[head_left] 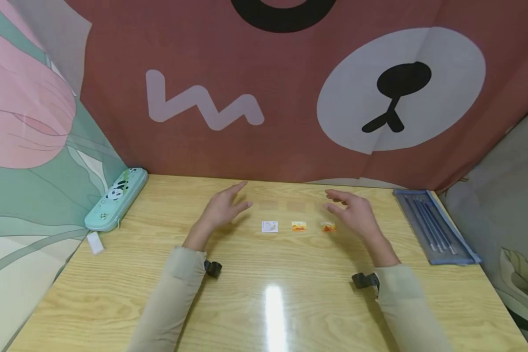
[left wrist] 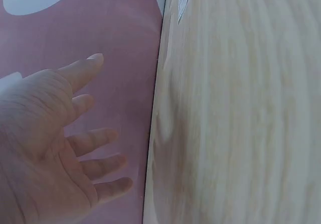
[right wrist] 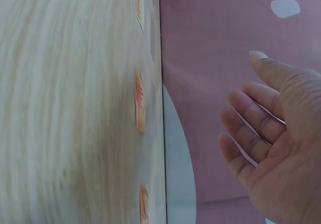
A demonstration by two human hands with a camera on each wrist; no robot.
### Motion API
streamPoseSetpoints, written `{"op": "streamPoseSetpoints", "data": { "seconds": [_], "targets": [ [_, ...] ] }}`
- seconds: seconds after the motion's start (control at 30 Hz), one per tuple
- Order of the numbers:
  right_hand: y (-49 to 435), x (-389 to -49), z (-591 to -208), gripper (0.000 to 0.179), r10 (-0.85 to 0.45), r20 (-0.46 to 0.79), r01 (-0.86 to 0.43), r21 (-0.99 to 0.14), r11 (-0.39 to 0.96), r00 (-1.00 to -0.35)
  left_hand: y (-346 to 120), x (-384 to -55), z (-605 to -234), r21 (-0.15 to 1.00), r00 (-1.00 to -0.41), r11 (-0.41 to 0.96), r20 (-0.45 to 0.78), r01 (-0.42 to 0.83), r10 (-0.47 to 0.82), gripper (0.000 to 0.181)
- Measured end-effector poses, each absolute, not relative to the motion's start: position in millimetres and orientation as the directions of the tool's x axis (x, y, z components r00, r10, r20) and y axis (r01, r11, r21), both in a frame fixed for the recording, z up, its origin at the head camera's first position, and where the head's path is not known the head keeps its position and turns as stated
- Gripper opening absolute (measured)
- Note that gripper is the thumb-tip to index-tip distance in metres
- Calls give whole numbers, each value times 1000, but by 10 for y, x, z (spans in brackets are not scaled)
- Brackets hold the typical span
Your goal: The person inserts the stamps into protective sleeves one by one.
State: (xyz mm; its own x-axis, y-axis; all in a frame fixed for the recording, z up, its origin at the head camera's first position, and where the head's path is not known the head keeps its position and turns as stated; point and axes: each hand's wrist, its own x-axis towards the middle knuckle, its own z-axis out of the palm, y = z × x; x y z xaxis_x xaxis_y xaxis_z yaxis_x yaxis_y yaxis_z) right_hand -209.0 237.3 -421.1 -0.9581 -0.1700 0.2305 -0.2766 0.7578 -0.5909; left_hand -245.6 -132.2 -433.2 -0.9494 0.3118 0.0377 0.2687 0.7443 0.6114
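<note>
L hand & R hand hover nr 3 cards.

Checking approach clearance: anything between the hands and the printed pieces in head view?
Nothing visible: no object stands between the left hand and the white piece, or between the right hand and the rightmost orange piece there. The panda case and the blue pouch lie off to the sides.

Panda case & wht block on tbl L, blue pouch on R, bear cloth behind.
</note>
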Motion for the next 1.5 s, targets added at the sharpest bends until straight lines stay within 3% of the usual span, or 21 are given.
{"op": "streamPoseSetpoints", "data": {
  "seconds": [0.33, 0.7, 0.97, 1.33, 1.5],
  "targets": [
    [2159, -2097, -4350, 46, -242, 198, -312, -622, 718, -950, -1231, -2559, -4400, 664, -963, 716, 24, 217, 270, 76],
    [1958, -2170, -4342, 35, -307, 168, -339, -651, 679, -937, -1061, -2660, -4431, 740, -953, 636, 25, 221, 303, 63],
    [1787, -2172, -4368, 38, -361, 126, -350, -659, 666, -924, -1005, -2684, -4429, 686, -954, 704, -47, 184, 295, 73],
    [1648, -2203, -4368, 31, -406, 116, -383, -629, 676, -906, -951, -2736, -4441, 647, -963, 737, -14, 196, 268, 63],
    [1563, -2194, -4412, 30, -439, 100, -394, -644, 655, -893, -949, -2743, -4484, 640, -961, 742, -17, 202, 276, 70]
  ]
}}
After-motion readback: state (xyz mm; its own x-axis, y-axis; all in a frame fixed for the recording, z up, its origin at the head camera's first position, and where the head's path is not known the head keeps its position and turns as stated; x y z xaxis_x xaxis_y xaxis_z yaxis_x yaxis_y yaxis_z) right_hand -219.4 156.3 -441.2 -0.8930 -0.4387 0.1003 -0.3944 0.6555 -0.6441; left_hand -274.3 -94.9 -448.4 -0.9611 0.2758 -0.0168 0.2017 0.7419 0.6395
